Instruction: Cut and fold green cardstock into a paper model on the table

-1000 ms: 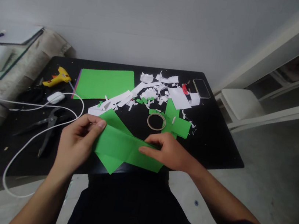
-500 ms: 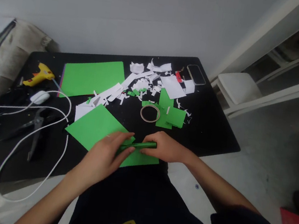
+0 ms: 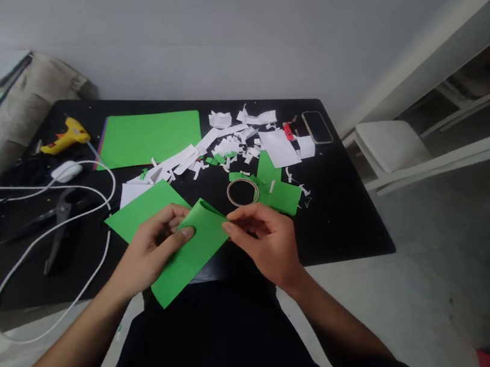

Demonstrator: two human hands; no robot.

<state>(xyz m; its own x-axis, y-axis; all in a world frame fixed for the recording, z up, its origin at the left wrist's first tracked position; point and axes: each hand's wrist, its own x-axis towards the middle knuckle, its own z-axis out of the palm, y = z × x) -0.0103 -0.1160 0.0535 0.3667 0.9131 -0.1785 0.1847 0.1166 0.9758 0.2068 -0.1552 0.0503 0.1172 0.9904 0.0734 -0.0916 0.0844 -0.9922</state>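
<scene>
A folded sheet of green paper (image 3: 193,255) is held up at the front edge of the table, its upper end bent over into an open loop. My left hand (image 3: 153,249) grips its left side, thumb on the front face and fingers behind. At the upper right corner, my right hand (image 3: 268,241) pinches the paper between thumb and forefinger. Under and left of my left hand lies another green sheet (image 3: 143,209), partly covered by the hand. A roll of tape (image 3: 228,191) sits just beyond my right hand, beside cut green pieces (image 3: 286,198).
White paper scraps (image 3: 232,145) spread across the middle of the black table (image 3: 340,221). A yellow glue gun (image 3: 66,137), a white cable (image 3: 103,248) and dark scissors (image 3: 59,224) lie left. Stacked green sheets (image 3: 151,137) and a phone (image 3: 317,127) lie farther back.
The green paper, earlier held low and seen nearly edge-on, is now raised and turned with its broad face showing. My right hand has shifted to its upper right corner.
</scene>
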